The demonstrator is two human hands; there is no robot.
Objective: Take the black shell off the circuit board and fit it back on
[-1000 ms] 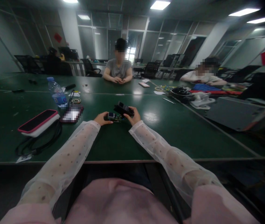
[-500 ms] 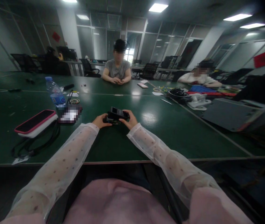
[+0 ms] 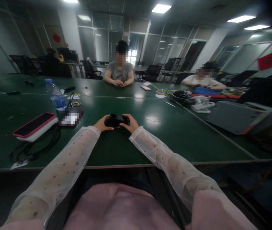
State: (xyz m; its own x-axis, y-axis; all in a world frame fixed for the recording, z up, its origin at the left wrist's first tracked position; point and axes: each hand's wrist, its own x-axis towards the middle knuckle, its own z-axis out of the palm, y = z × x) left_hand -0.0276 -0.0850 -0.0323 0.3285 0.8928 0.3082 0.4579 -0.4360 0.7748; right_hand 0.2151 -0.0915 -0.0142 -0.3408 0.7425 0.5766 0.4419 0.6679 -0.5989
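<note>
A black electronic device lies between the two hands, over the near part of the green tabletop. Its long axis runs from side to side, bridging the hands. The left hand grips its left end and the right hand its right end, thumb in front, so neither is clearly nearer. Whether its underside touches the tabletop, I cannot tell.

Left hand, right hand gripping black device above green table.
</note>
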